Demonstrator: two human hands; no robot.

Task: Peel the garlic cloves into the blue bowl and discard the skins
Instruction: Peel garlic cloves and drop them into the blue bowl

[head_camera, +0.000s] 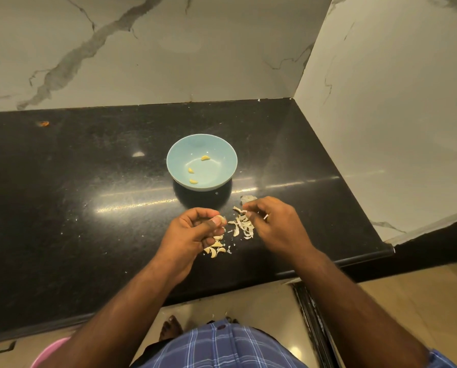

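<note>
A black polished desk [89, 181] fills the middle of the frame and reflects a long streak of light. Behind it, in the upper part, stand white marble walls [168, 49] with grey veins (they meet in a corner at upper right). Beige floor tiles [421, 301] show at lower right.

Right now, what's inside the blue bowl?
Three peeled garlic cloves lie apart inside the blue bowl. No skins show in it, and nothing covers its inside.
</note>
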